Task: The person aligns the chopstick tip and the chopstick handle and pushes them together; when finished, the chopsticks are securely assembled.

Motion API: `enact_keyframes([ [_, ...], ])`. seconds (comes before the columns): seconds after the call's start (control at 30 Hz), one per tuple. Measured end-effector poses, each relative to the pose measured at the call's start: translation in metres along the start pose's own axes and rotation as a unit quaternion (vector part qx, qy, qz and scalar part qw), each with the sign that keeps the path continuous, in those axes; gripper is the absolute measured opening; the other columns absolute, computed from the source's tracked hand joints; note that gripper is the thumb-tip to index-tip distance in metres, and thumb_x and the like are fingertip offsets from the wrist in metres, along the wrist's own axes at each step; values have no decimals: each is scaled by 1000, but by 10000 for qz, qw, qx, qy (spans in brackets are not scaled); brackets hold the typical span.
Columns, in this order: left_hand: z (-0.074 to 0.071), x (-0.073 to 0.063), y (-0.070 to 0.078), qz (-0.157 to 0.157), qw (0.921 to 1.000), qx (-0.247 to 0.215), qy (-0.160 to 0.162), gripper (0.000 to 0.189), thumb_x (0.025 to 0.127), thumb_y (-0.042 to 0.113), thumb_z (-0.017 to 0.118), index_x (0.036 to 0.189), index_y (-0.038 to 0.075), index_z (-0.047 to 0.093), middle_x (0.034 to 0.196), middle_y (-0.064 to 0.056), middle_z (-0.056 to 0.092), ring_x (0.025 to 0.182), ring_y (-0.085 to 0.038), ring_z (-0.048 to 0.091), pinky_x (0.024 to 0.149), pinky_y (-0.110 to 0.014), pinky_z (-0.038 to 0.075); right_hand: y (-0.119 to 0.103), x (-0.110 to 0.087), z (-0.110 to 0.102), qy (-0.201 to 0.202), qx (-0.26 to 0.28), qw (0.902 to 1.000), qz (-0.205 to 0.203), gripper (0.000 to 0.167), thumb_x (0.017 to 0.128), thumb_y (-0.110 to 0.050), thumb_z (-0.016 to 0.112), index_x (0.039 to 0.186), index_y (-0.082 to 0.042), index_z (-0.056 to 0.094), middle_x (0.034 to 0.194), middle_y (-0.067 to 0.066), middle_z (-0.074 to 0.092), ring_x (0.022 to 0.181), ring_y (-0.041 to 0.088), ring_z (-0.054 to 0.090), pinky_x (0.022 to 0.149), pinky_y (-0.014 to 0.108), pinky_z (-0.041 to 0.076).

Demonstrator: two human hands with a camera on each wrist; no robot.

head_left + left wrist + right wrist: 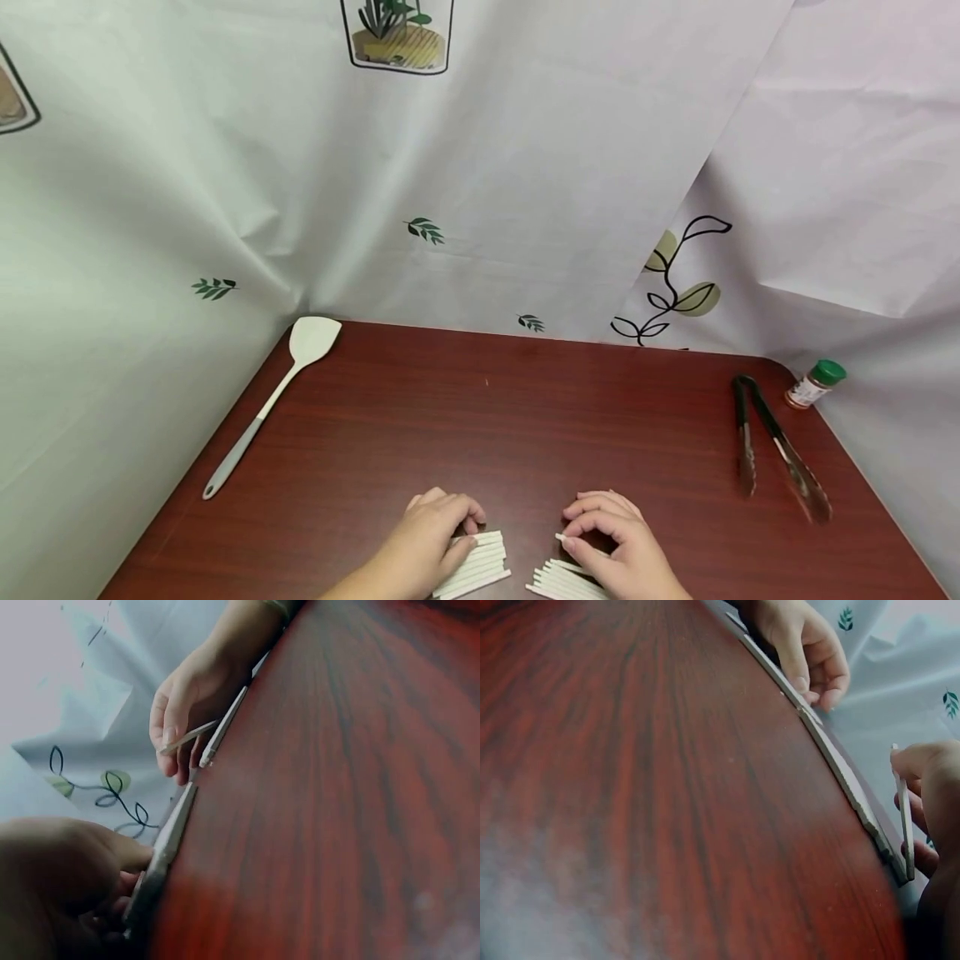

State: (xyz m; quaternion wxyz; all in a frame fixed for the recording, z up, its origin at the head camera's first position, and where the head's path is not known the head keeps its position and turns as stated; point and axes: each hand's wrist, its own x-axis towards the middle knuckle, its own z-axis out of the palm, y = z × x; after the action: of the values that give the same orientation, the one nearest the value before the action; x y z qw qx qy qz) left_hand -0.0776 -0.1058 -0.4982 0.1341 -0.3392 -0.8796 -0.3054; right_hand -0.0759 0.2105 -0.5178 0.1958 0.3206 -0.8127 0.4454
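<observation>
In the head view, several thin white sticks (483,568) lie side by side in a row under my left hand (427,542). Its thumb lies over the row's far edge, and its bent index finger curls in close to the thumb at the farthest stick. My right hand (618,546) pinches a single white stick (904,817) between thumb and fingers, tilted off the table in the right wrist view. Beneath that hand a second row of white sticks (561,583) lies on the table, its right part hidden by the hand.
A white spatula (277,396) with a grey handle lies along the left side of the dark red wooden table (450,417). At the right lie black-handled metal tongs (772,442), beside a small green-capped spice jar (816,383). White patterned cloth (525,167) hangs behind.
</observation>
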Motion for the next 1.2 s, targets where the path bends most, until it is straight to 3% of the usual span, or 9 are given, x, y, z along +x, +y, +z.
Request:
enact_keyframes([
  [0.1, -3, 1, 3, 64, 9992, 153, -358, 30, 85, 12, 82, 100, 24, 60, 91, 21, 58, 84, 1, 47, 72, -24, 37, -2, 2, -1, 24, 116, 9999, 26, 42, 77, 4, 89, 98, -30, 74, 105, -5, 74, 108, 20, 63, 107, 24, 31],
  [0.2, -4, 0, 3, 258, 9981, 320, -450, 30, 85, 12, 81, 97, 24, 57, 89, 18, 54, 82, -1, 47, 70, -22, 35, -4, 3, 0, 48, 109, 9999, 107, 41, 81, 6, 86, 100, -28, 72, 106, -5, 74, 107, 18, 64, 110, 23, 29],
  [0.37, -1, -1, 0, 391, 9985, 311, -227, 26, 88, 13, 80, 99, 23, 58, 91, 15, 55, 84, -3, 51, 70, -25, 38, -6, 3, 2, 142, -66, 9991, 387, 40, 85, 8, 81, 102, -27, 72, 102, -10, 74, 102, 17, 69, 114, 22, 27],
  [0.57, 1, 2, -3, 252, 9994, -179, 131, 27, 90, 8, 80, 100, 23, 59, 95, 16, 56, 86, 0, 52, 73, -30, 46, -9, 8, 1, 215, -525, 9943, 900, 34, 92, 3, 77, 105, -28, 73, 98, -19, 71, 93, 6, 64, 88, 18, 44],
  [0.8, 5, 12, -16, 41, 9940, -1065, 251, 27, 94, 0, 76, 101, 21, 61, 98, 12, 57, 86, 1, 52, 74, -21, 50, 2, 22, -1, 219, -661, 9963, 505, 30, 92, 4, 77, 110, -20, 78, 101, -13, 73, 93, 6, 68, 85, 17, 47],
  [0.97, 12, 23, -23, -37, 9928, -1136, 367, 26, 94, -1, 76, 107, 20, 65, 103, 9, 63, 91, -2, 58, 79, -25, 54, 18, 37, -1, 298, -678, 9964, 402, 27, 92, 2, 79, 107, -20, 79, 97, -14, 72, 89, 6, 66, 81, 16, 49],
  [1.2, 24, 43, -25, -334, 9913, -1177, 483, 25, 91, 3, 81, 106, 20, 69, 98, 11, 68, 84, -2, 59, 73, -24, 53, 28, 58, 8, 26, -643, 9978, 161, 21, 94, -3, 80, 106, -20, 80, 98, -18, 71, 90, 5, 67, 82, 16, 49],
])
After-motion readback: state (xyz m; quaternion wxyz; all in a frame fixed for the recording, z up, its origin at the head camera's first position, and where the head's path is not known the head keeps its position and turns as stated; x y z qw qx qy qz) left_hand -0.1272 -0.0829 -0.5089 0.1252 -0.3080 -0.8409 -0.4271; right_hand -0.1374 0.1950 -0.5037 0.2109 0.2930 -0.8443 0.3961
